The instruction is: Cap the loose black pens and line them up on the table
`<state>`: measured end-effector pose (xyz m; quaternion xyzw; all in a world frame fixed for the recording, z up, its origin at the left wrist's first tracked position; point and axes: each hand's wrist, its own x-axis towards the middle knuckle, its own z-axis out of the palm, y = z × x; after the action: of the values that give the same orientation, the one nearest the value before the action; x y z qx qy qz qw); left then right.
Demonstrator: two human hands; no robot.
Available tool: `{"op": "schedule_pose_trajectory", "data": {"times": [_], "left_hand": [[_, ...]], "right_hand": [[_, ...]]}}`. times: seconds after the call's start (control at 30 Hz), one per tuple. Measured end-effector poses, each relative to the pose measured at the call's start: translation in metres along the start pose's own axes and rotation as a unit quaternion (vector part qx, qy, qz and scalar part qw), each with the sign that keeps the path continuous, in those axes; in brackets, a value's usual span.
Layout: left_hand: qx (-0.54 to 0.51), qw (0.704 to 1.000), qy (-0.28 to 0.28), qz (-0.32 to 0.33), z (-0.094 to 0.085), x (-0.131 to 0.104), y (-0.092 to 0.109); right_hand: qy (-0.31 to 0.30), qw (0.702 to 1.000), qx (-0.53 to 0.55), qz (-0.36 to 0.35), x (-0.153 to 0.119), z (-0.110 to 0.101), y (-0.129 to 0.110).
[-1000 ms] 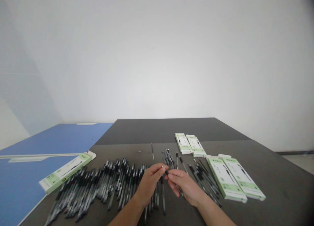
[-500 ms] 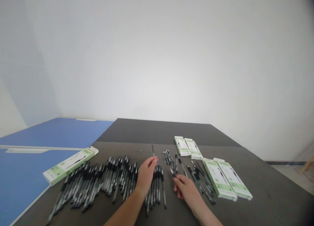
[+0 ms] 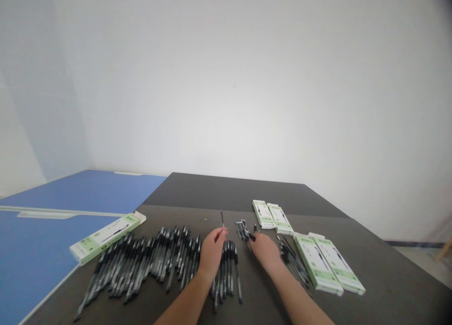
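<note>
My left hand (image 3: 213,249) is closed in a pinch on a thin dark rod (image 3: 222,217) that points up and away from the fingers. Below and beside it lie many black-capped clear pens (image 3: 165,252) in a wide row. My right hand (image 3: 264,249) reaches over a small heap of short dark and silvery pieces (image 3: 242,228), its fingers closed around a short black piece (image 3: 251,237). More pens and thin rods (image 3: 294,264) lie to the right of this hand, partly hidden by it.
A green-white box (image 3: 108,235) lies at the left. Two smaller-looking boxes (image 3: 271,216) lie farther back, and two more (image 3: 328,264) at the right. Blue tables (image 3: 106,188) adjoin the dark table (image 3: 229,188) on the left.
My right hand has moved up and forward to the small heap, with its back now turned upward. My left hand still pinches the rod. The view has shifted slightly.
</note>
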<state>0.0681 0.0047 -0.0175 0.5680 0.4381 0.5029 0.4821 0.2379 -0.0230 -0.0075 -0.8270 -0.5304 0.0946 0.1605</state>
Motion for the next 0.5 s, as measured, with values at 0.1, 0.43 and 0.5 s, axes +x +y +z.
{"op": "schedule_pose_trajectory", "data": {"times": [0.1,0.43,0.5], "left_hand": [[0.005,1.0,-0.002,0.001,0.001,0.0,-0.002],[0.0,0.999,-0.046,-0.008,0.004,-0.006,0.002],[-0.023,0.994,-0.101,-0.024,0.008,-0.01,0.004]], "right_hand": [[-0.009,0.999,-0.033,0.011,-0.002,0.005,-0.009],[-0.025,0.998,0.054,-0.032,-0.021,-0.016,-0.009],[-0.054,0.99,0.112,-0.06,-0.035,-0.019,-0.008]]}}
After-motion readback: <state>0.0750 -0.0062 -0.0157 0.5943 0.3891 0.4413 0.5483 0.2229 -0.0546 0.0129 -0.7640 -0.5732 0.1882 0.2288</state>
